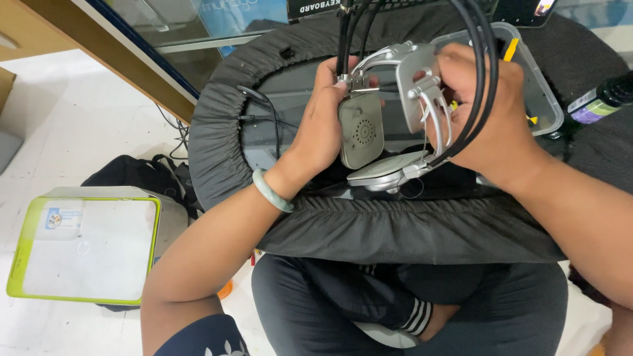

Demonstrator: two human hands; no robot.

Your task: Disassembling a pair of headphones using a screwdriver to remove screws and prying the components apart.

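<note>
Silver metal fills the middle of my view — a headset (389, 118) with flat grey ear pieces and thin curved bars, held up over a round black cloth-covered table (369, 231). My left hand (323, 125) is closed around the left side, with the fingers curled over the top near a small metal joint, and the flat ear piece with the ring of little holes hangs just below that grip. My right hand (494, 112) is closed on the other side, gripping the silver frame together with a loop of black cables (478, 59) that runs up and over the knuckles. A pale green bangle (271, 191) sits on my left wrist.

Behind the right hand is a clear plastic box (541, 86) with something yellow in it, and a dark bottle (603, 99) lies at the far right. On the white floor to my left is a flat case with a green rim (82, 247), leaning on a black bag (132, 175).

How far along is the work? I would guess somewhere in the middle — both ear pieces are on the frame and the cables are still loose, not tied up or put away. I cannot tell if any part is missing.
</note>
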